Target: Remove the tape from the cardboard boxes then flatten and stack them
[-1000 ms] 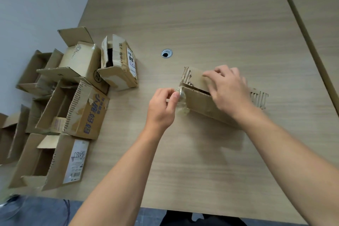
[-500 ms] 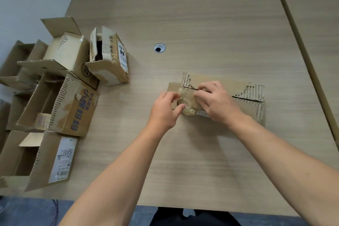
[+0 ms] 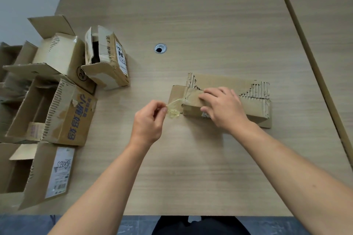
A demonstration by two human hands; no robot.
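Clear crumpled tape (image 3: 172, 109), one strip, is pinched in the left hand (image 3: 148, 120), its other end stuck to the one torn brown cardboard box (image 3: 254, 108) mid-table. The right hand (image 3: 223, 108) presses that box flat-fingered. At least five open brown boxes (image 3: 57, 112) crowd the light wooden table (image 3: 210, 25) at its left.

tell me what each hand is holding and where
Left hand pinches the crumpled clear tape strip by its free end; right hand presses the top of the brown cardboard box.
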